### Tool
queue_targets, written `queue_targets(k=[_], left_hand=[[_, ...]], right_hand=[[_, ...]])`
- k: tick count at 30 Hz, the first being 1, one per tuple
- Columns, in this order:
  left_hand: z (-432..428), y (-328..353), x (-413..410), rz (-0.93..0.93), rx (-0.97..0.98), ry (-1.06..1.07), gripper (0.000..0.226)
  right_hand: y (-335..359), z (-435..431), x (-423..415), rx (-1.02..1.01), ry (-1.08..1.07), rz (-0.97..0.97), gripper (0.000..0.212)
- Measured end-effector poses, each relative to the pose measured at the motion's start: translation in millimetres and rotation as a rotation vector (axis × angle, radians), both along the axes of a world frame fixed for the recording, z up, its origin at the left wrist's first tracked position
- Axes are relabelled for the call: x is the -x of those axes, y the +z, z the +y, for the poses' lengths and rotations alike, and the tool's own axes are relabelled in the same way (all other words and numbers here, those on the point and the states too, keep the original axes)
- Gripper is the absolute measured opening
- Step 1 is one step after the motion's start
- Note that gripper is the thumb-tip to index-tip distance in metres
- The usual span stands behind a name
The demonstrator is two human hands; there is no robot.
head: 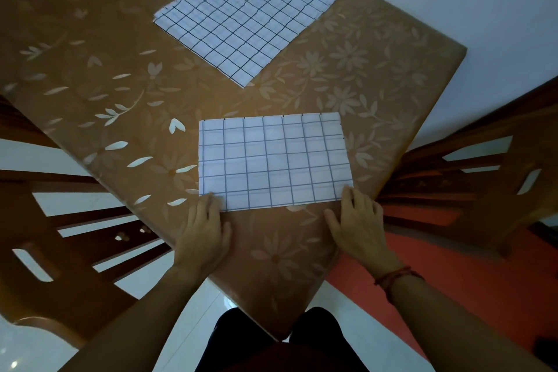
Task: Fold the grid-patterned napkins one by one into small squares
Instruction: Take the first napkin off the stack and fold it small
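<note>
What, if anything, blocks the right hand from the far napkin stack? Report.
Probably nothing: only flat tablecloth lies between the right hand and the far napkin stack, though it looks a stretch.

Top edge crops the far napkin stack (246, 10); its layers seem uncountable.

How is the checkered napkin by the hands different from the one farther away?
The near napkin is a smaller rectangle; the far napkin is a bigger square. The near napkin lies straight in front of the person; the far napkin sits turned, corner toward them. The left hand and right hand touch the near napkin's corners; nothing touches the far napkin. Both are white with dark grid lines.
</note>
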State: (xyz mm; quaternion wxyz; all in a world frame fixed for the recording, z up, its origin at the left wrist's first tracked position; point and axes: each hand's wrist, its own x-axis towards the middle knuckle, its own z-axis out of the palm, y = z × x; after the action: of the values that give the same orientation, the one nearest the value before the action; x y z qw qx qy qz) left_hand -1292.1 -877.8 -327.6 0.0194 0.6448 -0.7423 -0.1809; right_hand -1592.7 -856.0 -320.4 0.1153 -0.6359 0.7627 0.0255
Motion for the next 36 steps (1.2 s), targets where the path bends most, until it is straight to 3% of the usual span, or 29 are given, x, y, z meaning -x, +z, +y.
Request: queue_targets(k=[5, 13, 18, 21, 24, 28, 32, 36], left_hand=[[-29, -2, 33, 0.036, 0.083, -0.159, 0.051], [-62, -13, 83, 0.060, 0.043, -0.338, 0.062], [-65, -23, 82, 0.006, 0.010, -0.353, 0.066], [-65, -25, 82, 0.014, -0.007, -0.342, 0.067], [-65, -24, 82, 0.039, -0.009, -0.331, 0.068], [-66, -24, 80, 0.071, -0.003, -0.330, 0.067], [-69, -23, 77, 0.095, 0.012, -0.333, 0.067], [-75, -20, 75, 0.126, 0.032, -0.328, 0.069]], right_hand=[[13, -43, 4, 0.009, -0.136, -0.139, 0.063], [13, -109, 10, -0.066, -0.348, -0.439, 0.071], [20, -130, 9, -0.034, -0.483, -0.621, 0.043], [19, -140, 14, -0.038, -0.621, -0.737, 0.037], [22, -147, 18, -0.041, -0.723, -0.809, 0.014], [18, -151, 23, -0.016, -0.807, -0.939, 0.031], [21, -152, 25, -0.053, -0.886, -1.003, 0.012], [16, -143, 23, -0.001, -0.912, -1.028, 0.007]])
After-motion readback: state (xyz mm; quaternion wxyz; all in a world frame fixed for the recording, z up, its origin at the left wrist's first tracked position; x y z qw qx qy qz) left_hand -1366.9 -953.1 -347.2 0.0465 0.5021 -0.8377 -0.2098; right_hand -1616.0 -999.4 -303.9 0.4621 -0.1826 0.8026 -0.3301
